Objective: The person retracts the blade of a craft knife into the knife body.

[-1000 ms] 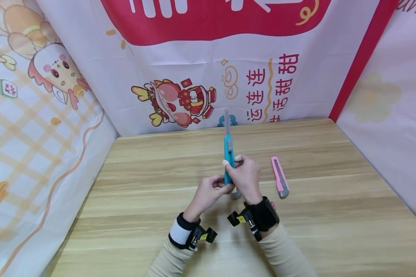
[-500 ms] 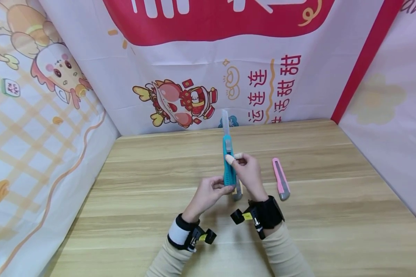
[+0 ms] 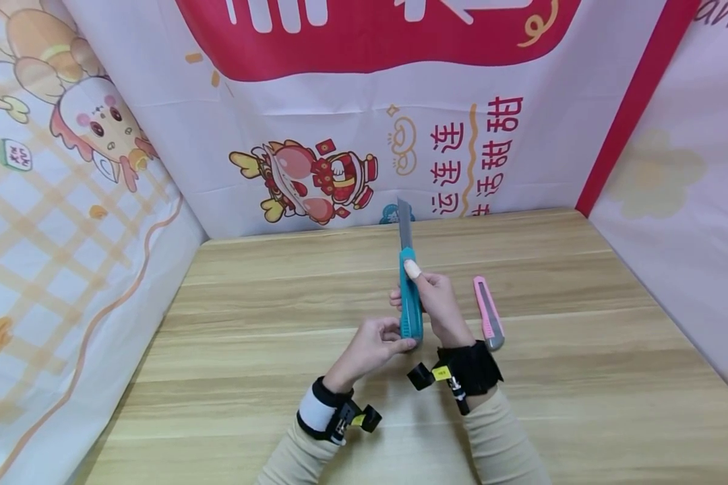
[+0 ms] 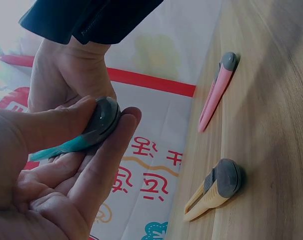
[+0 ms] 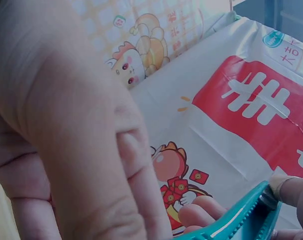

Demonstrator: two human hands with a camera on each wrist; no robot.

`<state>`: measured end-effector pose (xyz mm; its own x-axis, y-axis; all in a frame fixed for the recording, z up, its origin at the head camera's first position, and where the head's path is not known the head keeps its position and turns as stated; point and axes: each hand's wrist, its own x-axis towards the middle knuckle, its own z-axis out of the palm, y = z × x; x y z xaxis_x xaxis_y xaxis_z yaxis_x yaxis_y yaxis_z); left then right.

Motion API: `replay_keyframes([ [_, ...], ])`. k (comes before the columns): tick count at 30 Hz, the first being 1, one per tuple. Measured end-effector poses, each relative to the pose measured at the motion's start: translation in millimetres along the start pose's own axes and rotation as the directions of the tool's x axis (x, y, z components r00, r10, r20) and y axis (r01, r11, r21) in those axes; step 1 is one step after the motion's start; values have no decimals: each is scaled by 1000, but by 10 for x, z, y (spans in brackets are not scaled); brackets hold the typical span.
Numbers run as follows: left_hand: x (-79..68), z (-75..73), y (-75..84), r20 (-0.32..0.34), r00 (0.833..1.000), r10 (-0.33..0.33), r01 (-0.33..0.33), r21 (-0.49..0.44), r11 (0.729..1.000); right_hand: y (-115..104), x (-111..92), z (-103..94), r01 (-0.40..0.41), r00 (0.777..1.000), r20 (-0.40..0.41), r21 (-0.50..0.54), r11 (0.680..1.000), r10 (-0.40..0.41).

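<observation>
A teal box cutter (image 3: 409,303) with its long blade (image 3: 405,232) extended is held upright over the table, tip toward the back. My left hand (image 3: 371,347) pinches its grey butt end (image 4: 105,120) between thumb and fingers. My right hand (image 3: 441,306) grips the cutter's body higher up, the thumb pressing at the slider (image 5: 268,199) near the blade end. On the table to the right lies a pink box cutter (image 3: 489,313). A pale yellow box cutter (image 4: 211,192) rests on the table in the left wrist view; in the head view the teal one and the hands hide it.
The wood-grain table (image 3: 267,296) is bounded at the back by a printed cloth (image 3: 340,94), with more cloth hanging on both sides. A strapped wrist camera (image 3: 439,374) sits close under my right hand.
My right thumb has moved up the teal cutter onto its slider, and fingers now wrap behind its body. The cutter has shifted slightly right and nearer, covering the yellow one.
</observation>
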<state>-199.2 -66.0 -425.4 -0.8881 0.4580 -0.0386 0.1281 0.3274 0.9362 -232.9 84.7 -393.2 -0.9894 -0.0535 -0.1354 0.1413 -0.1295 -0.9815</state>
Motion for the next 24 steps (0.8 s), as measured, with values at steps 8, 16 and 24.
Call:
replay_keyframes([
  [8, 7, 24, -9, 33, 999, 33, -34, 28, 999, -7, -8, 71, -25, 996, -81, 19, 1000, 26],
  [16, -9, 20, -5, 56, 997, 57, -61, 73, 995, -7, -20, 58, -36, 997, -62, 0, 999, 36],
  [24, -32, 8, 10, 65, 997, 38, -43, 68, 997, 1, -30, 50, -19, 998, -52, -15, 1000, 18],
])
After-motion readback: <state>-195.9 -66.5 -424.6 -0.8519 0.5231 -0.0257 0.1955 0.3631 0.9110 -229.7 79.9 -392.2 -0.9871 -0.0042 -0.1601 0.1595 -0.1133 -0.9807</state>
